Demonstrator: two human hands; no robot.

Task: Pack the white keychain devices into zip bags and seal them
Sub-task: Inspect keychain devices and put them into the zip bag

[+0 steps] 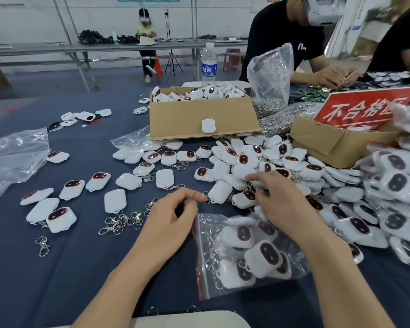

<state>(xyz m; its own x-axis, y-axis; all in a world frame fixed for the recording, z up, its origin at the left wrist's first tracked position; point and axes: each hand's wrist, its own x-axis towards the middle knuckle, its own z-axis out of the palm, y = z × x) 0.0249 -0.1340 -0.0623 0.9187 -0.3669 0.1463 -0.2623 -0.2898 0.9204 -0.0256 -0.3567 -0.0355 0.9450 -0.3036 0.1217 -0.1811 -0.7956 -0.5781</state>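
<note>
Okay, my left hand (173,216) pinches the ring of a keychain device (219,192). My right hand (278,200) has fingers curled in the pile (244,162), hold unclear. Shells look light and slick, so grab rings.

Right hand (279,200) fingertips buried in keychain devices (244,171), grip unclear. Red sign (365,110) text half covered by blurred bags (398,181) at right edge.

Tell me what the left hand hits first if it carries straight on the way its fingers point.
The left hand points right and slightly away. First in line is the key ring of a face-down white device, just off the fingertips; whether they already touch it is unclear.
</note>
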